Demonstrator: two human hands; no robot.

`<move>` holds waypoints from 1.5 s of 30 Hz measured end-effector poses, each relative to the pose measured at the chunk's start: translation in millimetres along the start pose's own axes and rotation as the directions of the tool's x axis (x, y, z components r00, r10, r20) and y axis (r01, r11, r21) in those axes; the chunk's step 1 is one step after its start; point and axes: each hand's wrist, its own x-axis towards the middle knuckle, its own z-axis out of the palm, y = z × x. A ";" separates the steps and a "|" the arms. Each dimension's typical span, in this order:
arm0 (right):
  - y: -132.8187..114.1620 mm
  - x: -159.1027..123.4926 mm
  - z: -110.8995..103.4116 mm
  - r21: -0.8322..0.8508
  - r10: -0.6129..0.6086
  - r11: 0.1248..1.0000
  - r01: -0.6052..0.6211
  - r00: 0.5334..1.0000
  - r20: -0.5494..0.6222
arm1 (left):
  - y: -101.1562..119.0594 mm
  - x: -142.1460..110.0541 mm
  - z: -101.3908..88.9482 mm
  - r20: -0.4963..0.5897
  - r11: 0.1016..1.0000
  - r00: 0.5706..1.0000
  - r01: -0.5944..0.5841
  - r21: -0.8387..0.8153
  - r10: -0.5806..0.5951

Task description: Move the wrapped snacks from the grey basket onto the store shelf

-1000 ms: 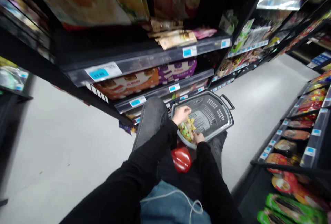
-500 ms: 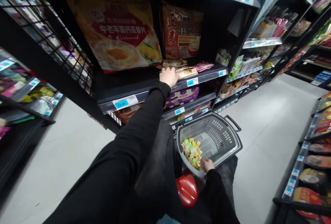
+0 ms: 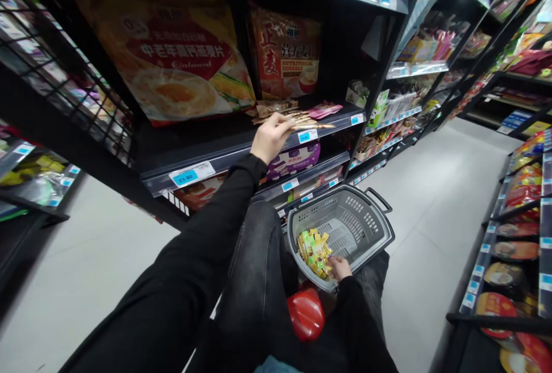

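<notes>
Flat beige packets (image 3: pixel 311 125) are pinched by the outstretched left hand (image 3: pixel 271 137), fingers nearly closed, at the black metal shelf's (image 3: pixel 233 153) front edge; yellow-green packets (image 3: pixel 314 249) inside the grey plastic basket (image 3: pixel 385 236) are touched by the curled right hand (image 3: pixel 340 268), its grip unclear.

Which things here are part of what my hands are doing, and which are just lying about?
In or at the hands:
- flat packets, in the left hand
- yellow and green packets, by the right hand
- grey basket holding those

Just lying about:
- oatmeal bag
- cereal bag
- pink packet
- purple carton
</notes>
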 end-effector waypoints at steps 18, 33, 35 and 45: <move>-42.6 -26.2 -66.4 0.524 -0.312 0.799 0.295 0.948 -0.058 | 46.3 -229.3 114.5 0.446 0.730 0.889 0.237 -0.640 0.102; -23.7 -17.3 -70.5 0.366 -0.292 0.874 0.320 0.947 -0.132 | 48.3 -232.5 121.0 0.587 0.802 0.797 0.253 -0.541 0.144; -22.7 -16.9 -70.3 0.366 -0.294 0.868 0.335 0.942 -0.164 | 48.9 -232.6 121.9 0.562 0.809 0.813 0.224 -0.544 0.152; -18.8 -14.3 -72.0 0.413 -0.295 0.850 0.327 0.945 -0.141 | 50.2 -232.7 123.8 0.680 0.775 0.734 0.434 -0.459 -0.008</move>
